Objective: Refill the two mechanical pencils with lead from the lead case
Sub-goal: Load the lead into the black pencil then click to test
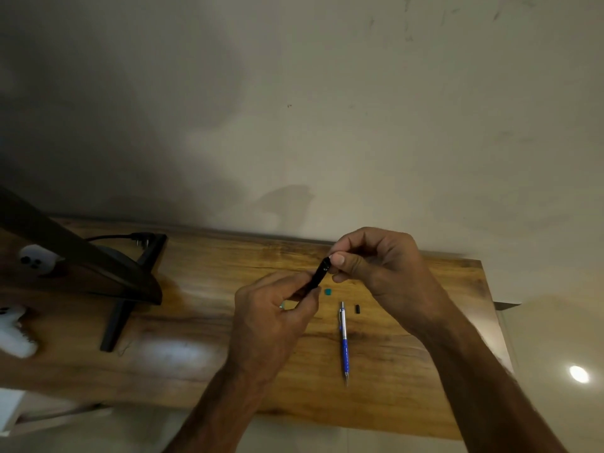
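My left hand (271, 318) grips a black mechanical pencil (318, 274), tilted with its upper end toward my right hand (372, 263). My right thumb and fingers are pinched together right at that upper end; whatever they pinch is too small to see. A blue and silver mechanical pencil (343, 341) lies on the wooden table (408, 371), tip toward me. A small black cap (357, 309) rests just right of its top. A small green piece (328, 291) lies below the black pencil. A greenish item shows under my left fingers, mostly hidden.
A monitor on a black stand (121, 318) occupies the table's left part, with a cable plug (140, 238) behind it. White objects (16, 335) sit at the far left. The wall runs along the table's back edge; the right edge is near my right forearm.
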